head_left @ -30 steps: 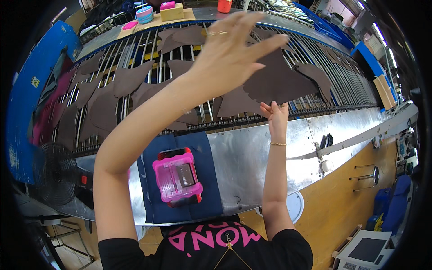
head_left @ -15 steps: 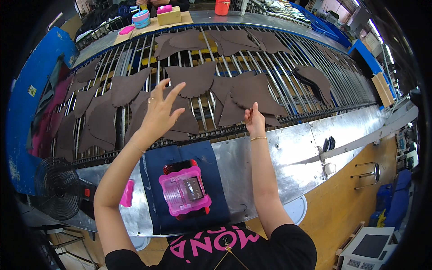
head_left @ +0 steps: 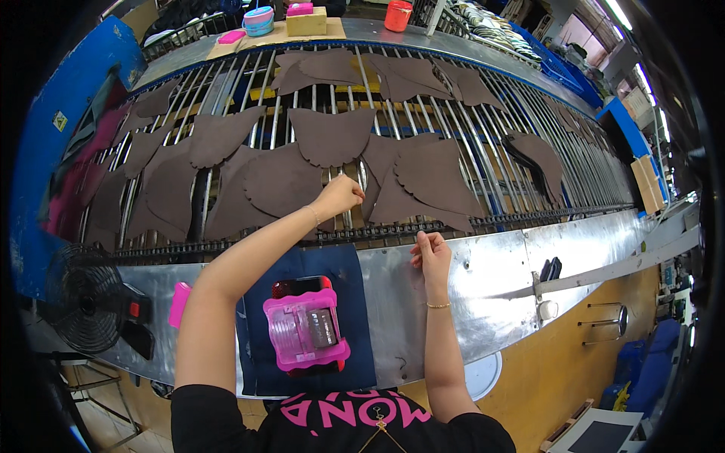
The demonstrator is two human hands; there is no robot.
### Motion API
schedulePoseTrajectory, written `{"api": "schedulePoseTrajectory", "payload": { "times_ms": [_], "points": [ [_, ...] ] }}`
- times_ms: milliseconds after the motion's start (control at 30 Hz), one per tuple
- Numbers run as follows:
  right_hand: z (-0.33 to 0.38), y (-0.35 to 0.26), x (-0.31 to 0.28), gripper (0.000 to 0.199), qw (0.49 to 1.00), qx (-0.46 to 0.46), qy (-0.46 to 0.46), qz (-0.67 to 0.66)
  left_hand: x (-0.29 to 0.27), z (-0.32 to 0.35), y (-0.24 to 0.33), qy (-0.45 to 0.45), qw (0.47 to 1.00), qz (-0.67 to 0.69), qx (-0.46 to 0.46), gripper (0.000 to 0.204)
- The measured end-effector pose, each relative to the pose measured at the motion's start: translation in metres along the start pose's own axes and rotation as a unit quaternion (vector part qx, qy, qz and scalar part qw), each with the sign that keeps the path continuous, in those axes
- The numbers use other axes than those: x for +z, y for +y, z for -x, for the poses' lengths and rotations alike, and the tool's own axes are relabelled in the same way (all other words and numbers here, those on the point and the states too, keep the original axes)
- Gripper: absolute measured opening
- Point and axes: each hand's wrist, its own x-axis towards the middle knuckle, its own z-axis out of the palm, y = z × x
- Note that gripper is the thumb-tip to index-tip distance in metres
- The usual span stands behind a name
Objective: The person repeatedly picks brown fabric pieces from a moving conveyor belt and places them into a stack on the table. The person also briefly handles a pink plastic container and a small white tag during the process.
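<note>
Near the bottom centre, a pink tool point(head_left: 306, 332) on a dark blue mat point(head_left: 355, 317). Just above, right hand point(head_left: 430, 253) pinched at the rack edge, contents unclear. Mid-frame, left hand point(head_left: 340, 195) closed on a brown cut-out piece point(head_left: 283, 181): likely light, floppy, best pinched at an edge. Beyond, more pieces across the roller rack point(head_left: 483, 98).

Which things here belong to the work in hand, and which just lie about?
In the work:
left hand
right hand
brown pieces
roller rack

Lying about:
pink device
fan
red cup
tape rolls
</note>
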Motion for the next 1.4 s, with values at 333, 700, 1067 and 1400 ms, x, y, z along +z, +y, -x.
{"api": "schedulePoseTrajectory", "payload": {
  "times_ms": [333,700,1067,1400],
  "points": [
    [0.005,-0.004,0.004,0.025,0.992,-0.01,-0.017,0.121,0.006,-0.041,0.008,-0.188,0.833,0.246,-0.459,0.018],
    [0.003,-0.004,0.002,0.025,0.99,-0.009,-0.027,0.138,0.004,-0.051,0.009,-0.222,0.8,0.279,-0.483,0.022],
    [0.004,-0.004,0.002,0.024,0.989,-0.004,-0.028,0.145,0.004,-0.044,0.002,-0.216,0.777,0.312,-0.503,0.019],
    [0.003,-0.004,0.0,0.024,0.987,-0.005,-0.024,0.16,-0.002,-0.036,0.012,-0.249,0.822,0.231,-0.458,0.032]
  ]
}}
